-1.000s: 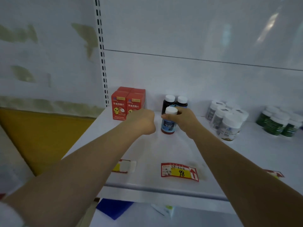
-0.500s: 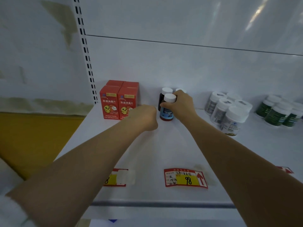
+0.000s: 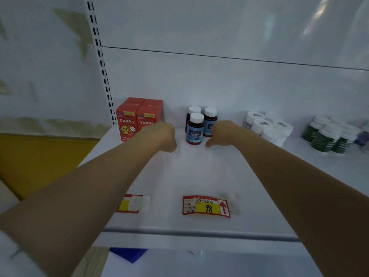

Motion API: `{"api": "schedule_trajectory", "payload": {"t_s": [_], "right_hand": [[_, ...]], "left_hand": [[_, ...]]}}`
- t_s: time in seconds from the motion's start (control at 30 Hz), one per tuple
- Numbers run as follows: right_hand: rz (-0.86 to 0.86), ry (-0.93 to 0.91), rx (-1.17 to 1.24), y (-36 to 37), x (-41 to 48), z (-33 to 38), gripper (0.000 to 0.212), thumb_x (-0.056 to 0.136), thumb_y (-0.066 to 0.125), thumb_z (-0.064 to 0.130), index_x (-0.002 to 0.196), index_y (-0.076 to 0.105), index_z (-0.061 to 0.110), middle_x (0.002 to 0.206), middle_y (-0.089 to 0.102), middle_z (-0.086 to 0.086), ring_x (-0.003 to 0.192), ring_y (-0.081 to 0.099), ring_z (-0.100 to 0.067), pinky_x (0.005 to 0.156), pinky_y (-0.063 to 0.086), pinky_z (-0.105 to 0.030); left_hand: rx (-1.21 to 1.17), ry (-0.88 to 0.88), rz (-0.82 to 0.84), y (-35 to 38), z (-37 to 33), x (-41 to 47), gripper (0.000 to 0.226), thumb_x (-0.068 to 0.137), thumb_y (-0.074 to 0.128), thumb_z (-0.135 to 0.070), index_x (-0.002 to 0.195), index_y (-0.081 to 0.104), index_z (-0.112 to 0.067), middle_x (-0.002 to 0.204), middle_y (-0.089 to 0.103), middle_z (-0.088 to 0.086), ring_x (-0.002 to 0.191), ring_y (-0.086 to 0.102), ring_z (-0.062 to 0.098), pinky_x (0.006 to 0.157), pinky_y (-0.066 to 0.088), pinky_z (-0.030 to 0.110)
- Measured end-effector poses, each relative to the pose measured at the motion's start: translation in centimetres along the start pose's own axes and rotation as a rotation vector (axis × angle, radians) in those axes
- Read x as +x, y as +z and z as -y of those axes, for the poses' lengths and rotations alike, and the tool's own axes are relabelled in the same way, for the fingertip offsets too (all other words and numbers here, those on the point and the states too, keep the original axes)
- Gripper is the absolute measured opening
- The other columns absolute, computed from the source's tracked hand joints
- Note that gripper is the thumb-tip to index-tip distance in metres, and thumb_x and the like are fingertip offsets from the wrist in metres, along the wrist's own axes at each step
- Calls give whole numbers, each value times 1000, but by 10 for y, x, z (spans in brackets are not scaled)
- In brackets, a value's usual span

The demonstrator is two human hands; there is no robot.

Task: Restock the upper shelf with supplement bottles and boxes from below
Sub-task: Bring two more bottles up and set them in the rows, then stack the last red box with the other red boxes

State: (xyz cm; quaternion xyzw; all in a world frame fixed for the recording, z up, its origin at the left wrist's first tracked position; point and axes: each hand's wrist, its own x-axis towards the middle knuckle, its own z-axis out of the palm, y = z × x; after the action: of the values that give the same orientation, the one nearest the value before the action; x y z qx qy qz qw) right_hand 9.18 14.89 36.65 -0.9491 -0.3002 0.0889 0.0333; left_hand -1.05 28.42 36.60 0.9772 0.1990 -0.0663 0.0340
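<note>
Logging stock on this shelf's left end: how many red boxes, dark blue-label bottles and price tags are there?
Red boxes: 4
Dark blue-label bottles: 3
Price tags: 2
Total: 9

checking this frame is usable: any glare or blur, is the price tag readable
Head view: glare streaks the back panel top right; green bottles at the right edge are smeared; the price tag reads 98; the slotted upright bows.

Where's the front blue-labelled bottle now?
In the head view, the dark white-capped blue-labelled bottle stands mid-shelf, before two matching bottles, between the left hand and right hand.
</note>
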Motion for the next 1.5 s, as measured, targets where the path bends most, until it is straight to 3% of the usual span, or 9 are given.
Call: {"api": "schedule_trajectory", "payload": {"t_s": [0.17,0.3,0.53,0.67,0.87,1.13,1.3,1.4,1.5], "right_hand": [[37,5,-100,-7,-31,-9,49,90,60,27,133,50,7,134,53,-10,123,50,-26,98,42,-32],[39,19,-130,-12,-68,-14,46,89,57,16,134,50,7,135,52,-11,123,51,-26,99,43,-32],[-17,92,-92,-13,-163,-25,44,88,56,12,131,52,4,132,54,-13,121,52,-28,99,44,-33],[-34,175,-93,3,-229,-44,43,88,54,12,131,53,5,134,53,-12,122,51,-29,98,43,-33],[21,331,-44,32,-334,-94,44,91,56,17,132,50,3,136,51,-15,124,48,-31,100,41,-34],[70,542,58,76,-452,-205,65,93,51,48,143,39,8,148,38,-11,135,37,-29,106,33,-32],[107,618,79,95,-492,-289,67,94,49,49,145,35,7,152,33,-11,139,31,-28,109,31,-34],[119,627,91,105,-504,-349,68,94,51,48,146,33,8,151,35,-10,137,35,-27,107,33,-34],[148,625,89,114,-508,-403,68,93,51,47,147,32,10,149,37,-9,135,37,-27,105,35,-33]], "left_hand": [[-21,-29,2,-3,0,-29,22,86,61,-15,106,56,-4,81,50,4,83,53,22,71,45,29],[-7,-21,20,-7,-8,-58,28,87,62,-16,110,56,-1,79,48,4,85,51,22,75,45,30],[37,79,-18,-11,-43,-129,45,88,62,-23,127,49,-6,114,56,10,96,51,22,76,42,28],[48,211,-43,-2,-77,-171,34,85,63,-23,113,55,-7,95,52,6,86,50,23,69,40,30],[-30,436,43,32,-158,-230,47,85,66,-29,124,52,-6,120,56,11,98,51,26,79,42,31],[-65,621,137,86,-287,-285,38,84,66,-34,106,57,-5,85,51,7,82,52,25,67,38,30],[-55,672,202,121,-377,-296,45,85,65,-31,112,56,4,108,58,18,99,60,33,79,49,39],[-68,657,234,138,-433,-289,43,84,66,-32,108,56,3,87,56,17,73,55,26,54,36,30],[-90,605,223,157,-478,-276,25,84,65,-31,91,52,-10,69,41,3,60,40,16,49,28,27]]}}
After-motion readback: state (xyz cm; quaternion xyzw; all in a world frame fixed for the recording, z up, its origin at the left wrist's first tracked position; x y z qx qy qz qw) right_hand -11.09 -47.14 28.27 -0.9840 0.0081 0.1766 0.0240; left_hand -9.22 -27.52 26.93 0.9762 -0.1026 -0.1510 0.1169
